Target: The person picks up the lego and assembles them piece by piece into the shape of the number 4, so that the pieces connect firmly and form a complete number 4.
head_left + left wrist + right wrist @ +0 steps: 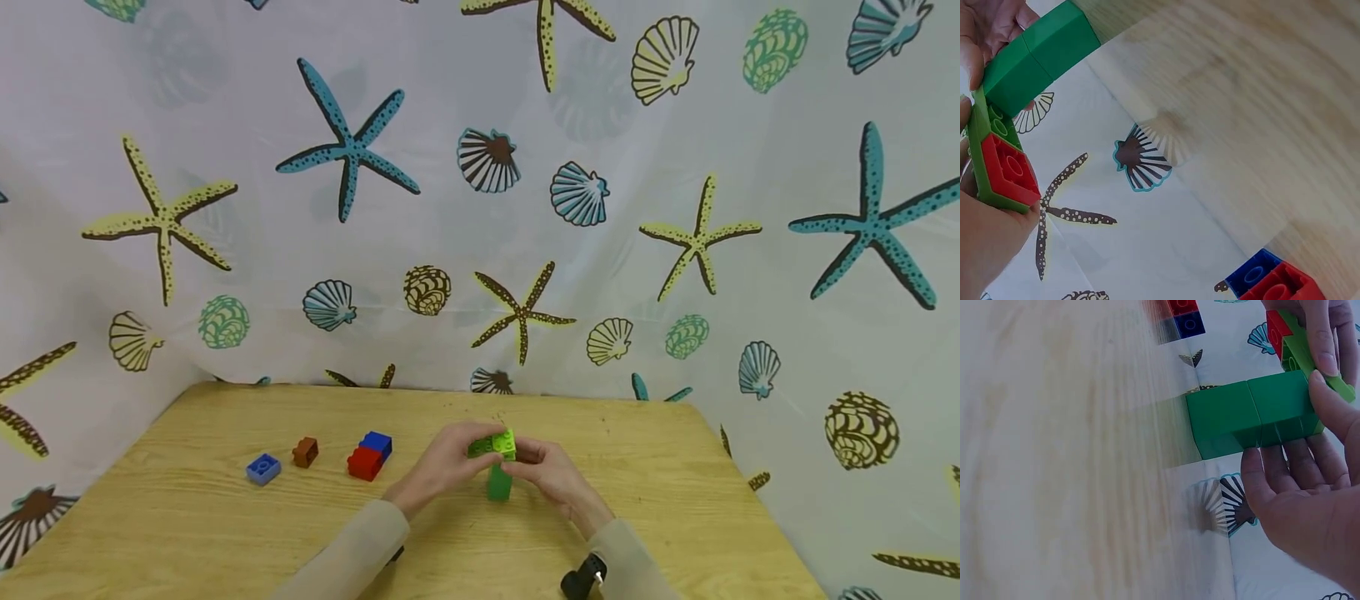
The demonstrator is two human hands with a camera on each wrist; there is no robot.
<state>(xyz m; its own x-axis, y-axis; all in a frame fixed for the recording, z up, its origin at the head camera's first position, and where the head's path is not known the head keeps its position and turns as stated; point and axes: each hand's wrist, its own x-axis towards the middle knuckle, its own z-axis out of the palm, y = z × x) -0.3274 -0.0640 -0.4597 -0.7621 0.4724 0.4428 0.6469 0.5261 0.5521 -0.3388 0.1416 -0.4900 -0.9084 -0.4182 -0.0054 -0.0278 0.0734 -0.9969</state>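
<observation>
A stack of two dark green toy bricks (1241, 415) stands on the table below both hands. Across its top lies a long light green brick (504, 443), with a red brick (1011, 172) on the underside of its left end. My left hand (446, 460) grips the light green brick at that end, fingers behind and thumb in front. My right hand (553, 479) holds the upper part of the stack, its thumb near the joint with the light green brick and its fingers along the side. Part of the light green brick is hidden by fingers.
On the wooden table (660, 500), to the left, a red brick (365, 464) touches a blue brick (377, 444). Farther left are a brown brick (305, 452) and a lighter blue brick (263, 469) lying studs down. A shell-patterned curtain (450, 233) hangs around the table.
</observation>
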